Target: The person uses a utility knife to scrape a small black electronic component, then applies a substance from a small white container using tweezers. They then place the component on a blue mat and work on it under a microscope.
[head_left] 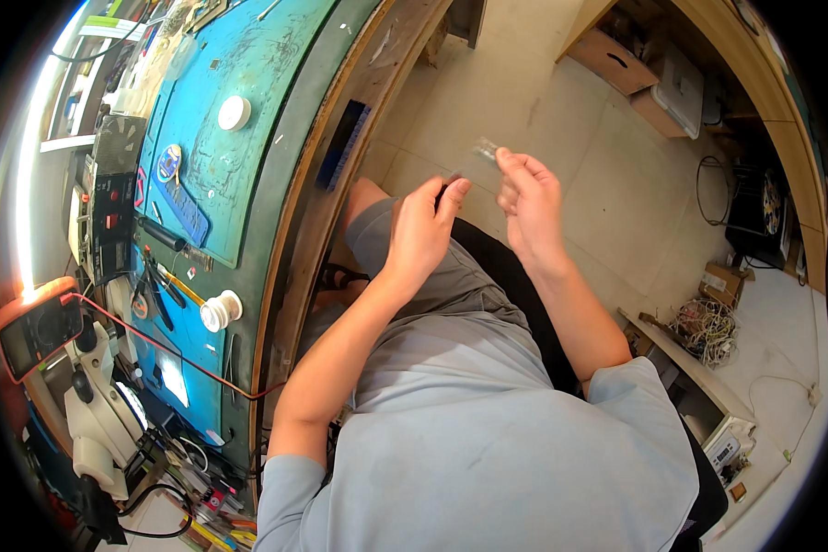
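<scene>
In front of my body, off the right side of the workbench, both my hands are raised over my lap and the floor. My left hand (421,225) is closed, with thumb and forefinger pinched on a small dark thing (449,179) too blurred to name. A short gap to its right, my right hand (531,198) pinches a small, clear, shiny piece (486,148) that sticks out past its fingertips. Motion smears that piece, so its kind does not show. The two hands do not touch.
On the left is a workbench with a blue mat (276,55), bearing a round white tub (234,113), a white spool (221,311) and pliers (159,293). A multimeter (37,329) and a microscope (92,414) stand beyond. Tangled wires (704,329) and boxes (616,63) lie right.
</scene>
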Action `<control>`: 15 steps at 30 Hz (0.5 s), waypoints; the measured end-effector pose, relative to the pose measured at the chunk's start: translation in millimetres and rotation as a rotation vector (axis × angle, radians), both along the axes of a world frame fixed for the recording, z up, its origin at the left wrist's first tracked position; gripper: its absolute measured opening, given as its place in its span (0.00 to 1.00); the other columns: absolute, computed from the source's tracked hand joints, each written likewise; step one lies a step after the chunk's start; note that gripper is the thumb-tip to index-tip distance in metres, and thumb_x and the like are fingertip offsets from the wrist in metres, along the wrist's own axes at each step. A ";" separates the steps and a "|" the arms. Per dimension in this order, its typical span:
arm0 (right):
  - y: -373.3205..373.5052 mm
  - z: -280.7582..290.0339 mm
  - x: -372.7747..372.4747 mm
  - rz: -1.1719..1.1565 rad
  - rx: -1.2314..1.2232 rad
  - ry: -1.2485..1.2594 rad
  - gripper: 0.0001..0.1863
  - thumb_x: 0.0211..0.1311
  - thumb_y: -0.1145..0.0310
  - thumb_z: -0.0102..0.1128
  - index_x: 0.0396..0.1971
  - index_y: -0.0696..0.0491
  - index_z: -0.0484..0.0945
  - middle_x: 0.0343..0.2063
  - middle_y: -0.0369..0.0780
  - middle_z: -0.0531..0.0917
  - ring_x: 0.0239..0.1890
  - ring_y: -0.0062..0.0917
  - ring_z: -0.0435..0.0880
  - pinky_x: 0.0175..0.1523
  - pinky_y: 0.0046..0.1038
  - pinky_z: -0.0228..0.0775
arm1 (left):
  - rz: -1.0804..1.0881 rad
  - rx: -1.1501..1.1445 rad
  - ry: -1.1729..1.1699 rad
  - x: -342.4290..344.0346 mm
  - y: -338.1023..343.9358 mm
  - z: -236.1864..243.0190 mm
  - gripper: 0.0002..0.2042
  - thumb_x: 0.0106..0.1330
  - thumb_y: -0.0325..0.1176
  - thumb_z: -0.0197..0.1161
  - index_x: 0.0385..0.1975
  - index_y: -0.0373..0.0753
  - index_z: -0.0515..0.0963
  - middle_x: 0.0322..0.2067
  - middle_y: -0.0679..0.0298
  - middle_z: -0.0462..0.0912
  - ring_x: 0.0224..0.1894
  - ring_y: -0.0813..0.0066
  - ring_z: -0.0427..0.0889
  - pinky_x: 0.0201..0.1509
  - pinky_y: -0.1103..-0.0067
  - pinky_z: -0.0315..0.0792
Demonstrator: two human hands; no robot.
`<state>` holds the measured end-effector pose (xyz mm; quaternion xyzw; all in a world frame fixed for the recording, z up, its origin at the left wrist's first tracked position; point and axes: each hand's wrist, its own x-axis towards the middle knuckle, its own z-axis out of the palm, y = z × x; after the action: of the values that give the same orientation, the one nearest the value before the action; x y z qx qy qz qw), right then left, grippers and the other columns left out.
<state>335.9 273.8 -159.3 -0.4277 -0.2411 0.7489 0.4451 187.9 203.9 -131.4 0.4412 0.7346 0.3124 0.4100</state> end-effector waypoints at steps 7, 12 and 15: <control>-7.7 5.3 9.0 0.338 0.019 0.038 0.11 0.73 0.65 0.67 0.31 0.54 0.82 0.20 0.23 0.70 0.18 0.06 0.55 0.23 0.18 0.43 | -0.039 0.097 -0.370 -0.2 -7.0 -4.8 0.18 0.83 0.36 0.45 0.62 0.33 0.74 0.36 0.61 0.74 0.33 0.75 0.72 0.38 0.77 0.69; -13.3 10.8 5.8 0.317 0.032 0.026 0.10 0.73 0.65 0.67 0.32 0.55 0.82 0.20 0.23 0.71 0.19 0.05 0.56 0.22 0.17 0.44 | 0.024 0.145 -0.472 5.0 -14.0 -0.5 0.18 0.84 0.35 0.46 0.65 0.33 0.70 0.31 0.70 0.68 0.29 0.84 0.63 0.33 0.83 0.63; -13.3 12.3 4.9 0.302 0.048 0.033 0.10 0.73 0.65 0.67 0.32 0.55 0.82 0.20 0.23 0.71 0.19 0.05 0.56 0.22 0.17 0.44 | 0.035 0.148 -0.427 5.0 -14.7 4.5 0.16 0.84 0.35 0.46 0.63 0.32 0.68 0.41 0.59 0.75 0.38 0.73 0.73 0.45 0.76 0.70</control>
<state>340.7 260.5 -147.0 -0.3635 -0.3134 0.8082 0.3413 192.9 189.2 -126.9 0.3811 0.6138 0.4589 0.5171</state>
